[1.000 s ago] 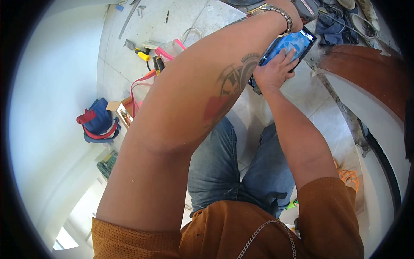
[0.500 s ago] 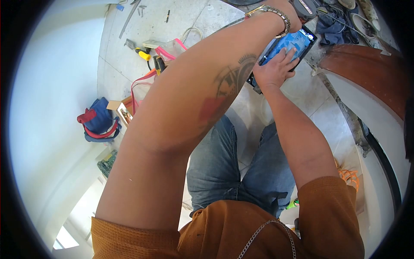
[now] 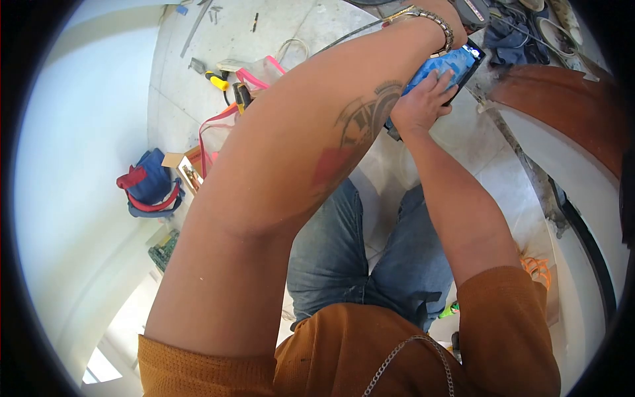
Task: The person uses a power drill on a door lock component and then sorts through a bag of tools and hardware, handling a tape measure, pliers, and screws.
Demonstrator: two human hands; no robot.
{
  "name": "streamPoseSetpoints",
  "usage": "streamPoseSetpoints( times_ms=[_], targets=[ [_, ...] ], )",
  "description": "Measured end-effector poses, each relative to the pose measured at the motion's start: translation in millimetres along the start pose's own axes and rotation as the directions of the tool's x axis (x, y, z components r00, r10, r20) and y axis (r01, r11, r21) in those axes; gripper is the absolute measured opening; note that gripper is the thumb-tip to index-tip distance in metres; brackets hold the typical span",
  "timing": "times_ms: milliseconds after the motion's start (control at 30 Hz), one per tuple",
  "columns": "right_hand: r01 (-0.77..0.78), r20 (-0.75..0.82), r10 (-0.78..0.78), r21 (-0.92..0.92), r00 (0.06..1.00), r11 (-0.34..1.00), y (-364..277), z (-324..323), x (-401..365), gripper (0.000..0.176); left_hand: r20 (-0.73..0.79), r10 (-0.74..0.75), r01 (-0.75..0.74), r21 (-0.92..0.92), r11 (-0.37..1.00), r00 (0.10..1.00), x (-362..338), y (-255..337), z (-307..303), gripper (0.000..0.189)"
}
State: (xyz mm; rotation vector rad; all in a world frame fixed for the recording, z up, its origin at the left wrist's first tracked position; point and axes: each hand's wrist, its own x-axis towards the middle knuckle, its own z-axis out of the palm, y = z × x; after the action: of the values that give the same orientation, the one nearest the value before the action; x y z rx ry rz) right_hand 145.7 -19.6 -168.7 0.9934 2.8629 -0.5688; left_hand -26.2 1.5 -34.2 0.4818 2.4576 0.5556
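My right hand (image 3: 423, 102) lies on a shiny blue flat surface (image 3: 423, 71) in a black frame (image 3: 471, 71), its fingers spread. Reaching across from the left, my left arm carries a metal-band watch at the wrist and covers part of that blue surface. Right at the top edge is my left hand (image 3: 448, 14), partly cut off, with its fingers hidden. Beside it sits a dark grey, round-ended tool part (image 3: 472, 13). I cannot tell whether the left hand grips it. A dark cable (image 3: 354, 38) runs leftward from behind the wrist.
Yellow-and-black handled tools (image 3: 217, 81) and a pink-trimmed clear bag (image 3: 264, 71) lie on the dusty tiled floor (image 3: 317, 23). A blue-and-red bag (image 3: 151, 185) stands by the white wall. Dark cloth (image 3: 512, 43) and a reddish-brown curved panel (image 3: 555, 109) are at the right.
My left forearm has shifted slightly right and hides more of the blue surface's near end. My right hand stays on the blue surface with its fingers spread.
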Motion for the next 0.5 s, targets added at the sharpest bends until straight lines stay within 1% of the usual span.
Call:
streamPoseSetpoints(
  times_ms=[67,100,167,233,267,333,400,467,500],
  targets=[
    [0.007,0.003,-0.007,-0.061,1.0,0.998,0.2,1.9,0.9,0.103,-0.007,0.006,-0.006,0.028,1.0,1.0,5.4,-1.0,5.6,0.034],
    [0.004,0.006,-0.004,-0.062,1.0,0.998,1.0,1.3,-1.6,0.103,-0.001,0.01,-0.01,0.025,1.0,1.0,2.7,-0.5,5.2,0.034],
    [-0.004,-0.003,0.004,-0.008,1.0,1.0,-1.6,-0.5,0.5,0.103,0.0,0.018,-0.018,0.025,1.0,1.0,1.3,-0.6,-0.8,0.034],
    [-0.011,0.003,0.011,-0.003,1.0,1.0,-3.3,-2.2,0.7,0.103,0.001,-0.02,0.02,-0.041,0.999,1.0,-1.7,-2.4,-5.3,0.036],
    [-0.017,0.011,0.017,0.002,1.0,1.0,-3.7,-2.9,0.3,0.103,0.003,-0.02,0.02,-0.042,0.999,1.0,-1.5,-3.4,-5.2,0.036],
    [-0.016,0.017,0.016,0.001,1.0,1.0,-3.5,-3.9,0.1,0.103,0.001,-0.079,0.079,-0.063,0.995,0.997,3.0,-6.4,-5.2,0.037],
    [-0.015,0.022,0.015,-0.001,1.0,1.0,-3.4,-5.3,0.8,0.104,0.007,-0.083,0.084,-0.065,0.994,0.997,-0.7,-4.3,-9.1,0.038],
    [-0.019,0.043,0.02,-0.018,0.999,1.0,-4.4,-7.6,0.9,0.104,0.012,-0.125,0.126,-0.079,0.989,0.992,-7.2,-2.2,-13.7,0.038],
    [-0.019,0.043,0.02,-0.018,0.999,1.0,-4.5,-7.8,0.4,0.104,0.005,-0.11,0.11,-0.079,0.991,0.994,-1.7,-7.2,-7.5,0.039]
  ],
)
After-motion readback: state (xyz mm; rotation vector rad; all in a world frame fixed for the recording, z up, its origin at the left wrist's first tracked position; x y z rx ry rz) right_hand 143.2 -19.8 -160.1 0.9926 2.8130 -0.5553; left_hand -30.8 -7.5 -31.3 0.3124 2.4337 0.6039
